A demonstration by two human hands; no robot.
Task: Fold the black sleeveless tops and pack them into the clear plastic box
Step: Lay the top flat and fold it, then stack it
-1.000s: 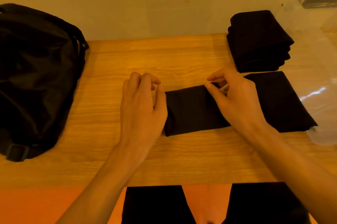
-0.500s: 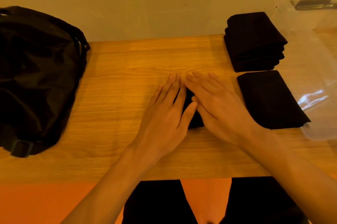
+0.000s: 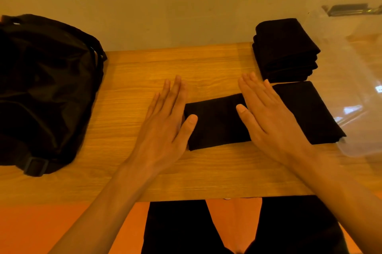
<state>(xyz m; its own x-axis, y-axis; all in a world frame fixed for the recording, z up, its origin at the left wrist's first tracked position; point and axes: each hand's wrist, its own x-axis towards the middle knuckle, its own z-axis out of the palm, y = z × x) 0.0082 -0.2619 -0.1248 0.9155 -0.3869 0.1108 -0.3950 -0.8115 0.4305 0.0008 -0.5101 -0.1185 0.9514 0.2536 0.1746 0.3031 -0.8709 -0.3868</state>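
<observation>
A black top folded into a narrow strip (image 3: 217,122) lies flat in the middle of the wooden table (image 3: 128,173). My left hand (image 3: 165,127) lies flat with straight fingers at the strip's left end, thumb on the cloth. My right hand (image 3: 268,119) lies flat over its right end, fingers straight. Another folded black top (image 3: 310,113) lies just to the right, and a stack of folded black tops (image 3: 286,51) stands behind it. The clear plastic box (image 3: 355,80) stands at the far right edge.
A large black bag (image 3: 43,92) fills the table's left side. A plain wall runs along the table's far edge. My legs in black cloth show below the near edge, over an orange floor (image 3: 41,224).
My hands pinched the strip's ends, then met flat over the cloth in the middle. Now they have slid apart to the two ends, and the strip lies flat.
</observation>
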